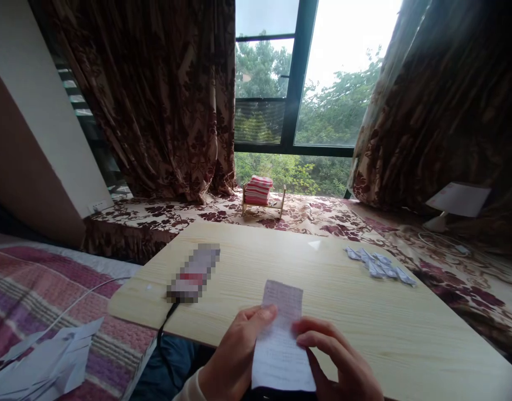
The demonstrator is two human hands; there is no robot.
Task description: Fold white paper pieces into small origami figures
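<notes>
A narrow strip of printed paper (281, 345) is held up over the near edge of the wooden table. My left hand (239, 351) grips its left side, with the thumb lying on the face of the sheet. Along the right edge, my right hand (339, 356) has its curled fingers touching the paper; they are slightly blurred. Small lines of text run across the strip, too faint to read. Several small folded white paper pieces (377, 263) lie in a group at the table's right side.
On the table's (247, 250) left lies a pixelated device (195, 273) with a black cable. White paper sheets (51, 362) rest on the striped bedspread (14, 295). Behind, a small rack (262, 209) holds folded pink-striped cloth (258, 190); a white lamp (458, 199) stands right.
</notes>
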